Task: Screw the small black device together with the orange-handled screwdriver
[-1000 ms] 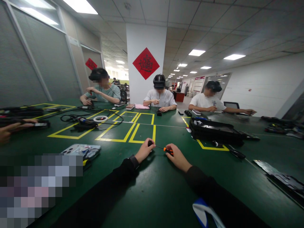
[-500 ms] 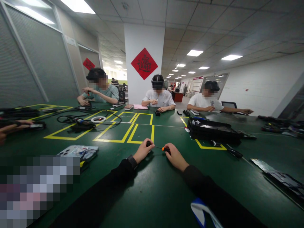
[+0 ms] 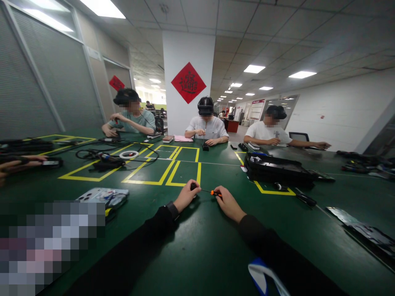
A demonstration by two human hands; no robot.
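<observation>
My right hand (image 3: 230, 203) is closed round the orange and black handle of a screwdriver (image 3: 215, 193). The screwdriver's thin shaft points left toward a small black part (image 3: 193, 186), which my left hand (image 3: 185, 196) grips between thumb and fingers. Most of that part is hidden by the fingers, so its kind does not show. The shaft's tip reaches the part, but whether it sits in a screw cannot be made out. Both hands are just above the green table (image 3: 197, 238).
A long black open case (image 3: 277, 166) lies at the right, near a black-handled tool (image 3: 306, 200). Left are a clear-looking packet (image 3: 108, 196), black cables (image 3: 89, 154) and a white ring (image 3: 128, 154). Several people sit across the table; another person's hand (image 3: 31, 159) is at far left.
The view has shifted very slightly. My hands, the screwdriver and the black part keep nearly the same positions, with the right fingers moved only a little on the handle.
</observation>
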